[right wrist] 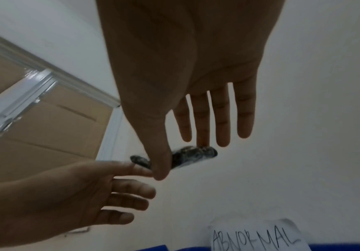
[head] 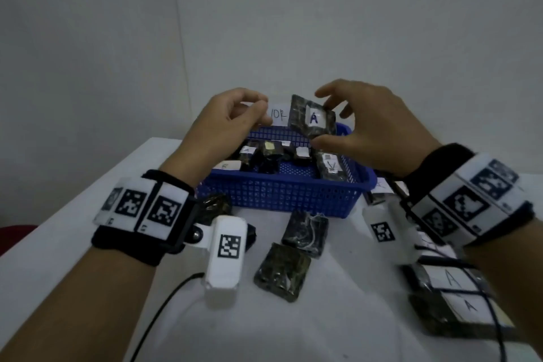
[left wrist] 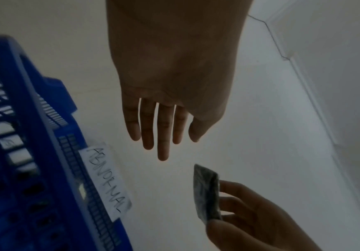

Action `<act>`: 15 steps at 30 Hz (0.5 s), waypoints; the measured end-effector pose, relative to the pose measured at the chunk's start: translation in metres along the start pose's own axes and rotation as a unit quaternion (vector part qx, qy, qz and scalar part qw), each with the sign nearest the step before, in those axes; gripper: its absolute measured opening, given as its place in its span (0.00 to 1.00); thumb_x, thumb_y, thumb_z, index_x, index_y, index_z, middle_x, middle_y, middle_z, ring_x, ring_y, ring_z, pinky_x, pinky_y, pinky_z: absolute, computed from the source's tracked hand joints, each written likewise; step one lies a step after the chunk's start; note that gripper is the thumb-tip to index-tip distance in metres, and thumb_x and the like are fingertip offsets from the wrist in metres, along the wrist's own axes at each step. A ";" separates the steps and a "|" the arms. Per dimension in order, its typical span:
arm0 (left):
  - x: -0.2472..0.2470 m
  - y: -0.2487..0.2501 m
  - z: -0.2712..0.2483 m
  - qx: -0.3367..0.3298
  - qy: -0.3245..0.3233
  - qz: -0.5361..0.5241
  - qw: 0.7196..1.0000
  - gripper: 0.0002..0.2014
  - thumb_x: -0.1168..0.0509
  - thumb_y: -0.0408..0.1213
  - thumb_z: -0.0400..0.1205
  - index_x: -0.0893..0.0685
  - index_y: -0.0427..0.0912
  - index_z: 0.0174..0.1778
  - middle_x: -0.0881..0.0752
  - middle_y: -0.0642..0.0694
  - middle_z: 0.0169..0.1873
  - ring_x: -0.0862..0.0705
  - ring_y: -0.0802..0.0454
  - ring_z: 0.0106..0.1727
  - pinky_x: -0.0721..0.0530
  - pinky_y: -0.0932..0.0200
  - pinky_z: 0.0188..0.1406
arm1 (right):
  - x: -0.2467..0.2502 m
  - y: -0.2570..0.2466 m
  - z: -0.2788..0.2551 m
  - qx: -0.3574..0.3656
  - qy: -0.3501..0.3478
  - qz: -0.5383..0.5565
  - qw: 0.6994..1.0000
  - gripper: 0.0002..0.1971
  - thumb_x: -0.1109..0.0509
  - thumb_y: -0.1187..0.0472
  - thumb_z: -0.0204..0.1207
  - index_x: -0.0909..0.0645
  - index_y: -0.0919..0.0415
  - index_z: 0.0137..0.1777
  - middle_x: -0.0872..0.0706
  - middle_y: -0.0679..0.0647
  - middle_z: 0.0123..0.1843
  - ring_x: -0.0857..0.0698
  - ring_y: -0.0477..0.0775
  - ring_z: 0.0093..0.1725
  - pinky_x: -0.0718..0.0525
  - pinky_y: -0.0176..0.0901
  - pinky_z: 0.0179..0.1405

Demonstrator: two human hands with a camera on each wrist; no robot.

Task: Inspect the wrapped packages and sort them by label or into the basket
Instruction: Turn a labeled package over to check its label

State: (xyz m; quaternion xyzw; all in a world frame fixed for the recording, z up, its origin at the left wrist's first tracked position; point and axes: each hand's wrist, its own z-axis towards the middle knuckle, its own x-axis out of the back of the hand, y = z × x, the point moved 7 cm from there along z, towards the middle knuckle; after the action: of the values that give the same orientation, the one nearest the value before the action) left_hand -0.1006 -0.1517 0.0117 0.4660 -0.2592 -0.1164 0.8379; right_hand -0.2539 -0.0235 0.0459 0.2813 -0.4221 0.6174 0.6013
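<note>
My right hand (head: 346, 126) pinches a dark wrapped package (head: 313, 119) between thumb and fingers and holds it up above the blue basket (head: 282, 194). Its white label reads "A" and faces me. In the right wrist view the package (right wrist: 187, 156) shows edge-on under my thumb. My left hand (head: 249, 114) hovers just left of the package and holds nothing. In the left wrist view its fingers (left wrist: 164, 135) hang relaxed, and the package (left wrist: 207, 191) sits apart from them. A paper sign reading "ABNORMAL" (left wrist: 108, 180) is fixed to the basket's far rim.
Several wrapped packages lie inside the basket. In front of it on the white table lie two dark packages (head: 305, 232) (head: 282, 272), and a third (head: 214, 206) by my left wrist. Packages labelled "A" (head: 452, 282) are stacked at the right. A black cable (head: 164, 303) crosses the table.
</note>
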 end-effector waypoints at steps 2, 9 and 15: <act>0.016 -0.018 0.010 0.028 0.014 0.013 0.999 0.09 0.38 0.43 0.88 0.15 0.48 0.61 0.07 0.54 0.44 0.10 0.56 0.52 0.13 0.53 0.55 | 0.001 -0.002 0.021 0.014 -0.021 -0.040 0.999 0.30 0.19 0.42 0.70 0.24 0.49 0.70 0.14 0.48 0.62 0.18 0.52 0.55 0.20 0.50 0.53; 0.031 -0.084 0.032 0.081 0.027 0.054 0.995 0.06 0.37 0.37 0.87 0.15 0.49 0.56 0.08 0.55 0.40 0.11 0.54 0.51 0.17 0.56 0.53 | -0.061 -0.021 0.092 0.094 -0.231 -0.157 0.955 0.24 0.21 0.35 0.69 0.20 0.45 0.60 0.14 0.46 0.60 0.18 0.52 0.52 0.18 0.50 0.52; 0.022 -0.102 0.037 0.104 -0.037 0.050 0.993 0.08 0.39 0.35 0.88 0.16 0.47 0.58 0.08 0.51 0.42 0.10 0.59 0.45 0.14 0.60 0.47 | -0.129 -0.029 0.106 0.154 -0.385 -0.201 0.887 0.19 0.22 0.35 0.70 0.19 0.44 0.54 0.13 0.43 0.53 0.18 0.44 0.45 0.18 0.47 0.50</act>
State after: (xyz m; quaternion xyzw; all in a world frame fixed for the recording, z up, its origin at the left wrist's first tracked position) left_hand -0.0973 -0.2432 -0.0514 0.5327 -0.3233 -0.0636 0.7795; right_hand -0.2269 -0.1820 -0.0078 0.6651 -0.4544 0.3833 0.4519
